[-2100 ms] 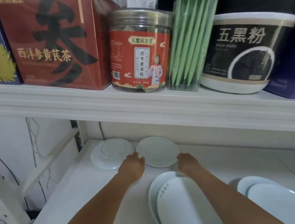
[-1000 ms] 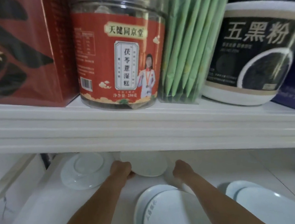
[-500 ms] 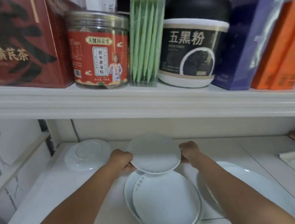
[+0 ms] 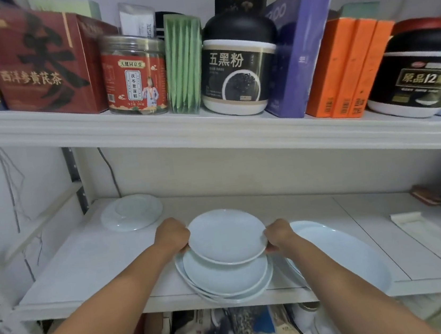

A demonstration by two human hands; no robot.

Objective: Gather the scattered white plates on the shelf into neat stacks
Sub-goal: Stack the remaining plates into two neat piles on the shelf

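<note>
Over the front of the lower shelf (image 4: 87, 266), gripping a small white plate (image 4: 226, 235) by opposite rims with both hands: left hand (image 4: 173, 236) curled on the left edge, right hand (image 4: 279, 236) curled on the right edge. Held roughly level over a stack of white plates (image 4: 227, 279); touching it or not, cannot tell. Just right of the stack, a large oval platter (image 4: 343, 251). Far back left, well apart, an upturned white plate (image 4: 132, 212). Overhead on the upper shelf (image 4: 209, 132), a red-labelled jar (image 4: 134, 77), green sachets (image 4: 183, 66), a black-lidded tub (image 4: 240, 67).
</note>
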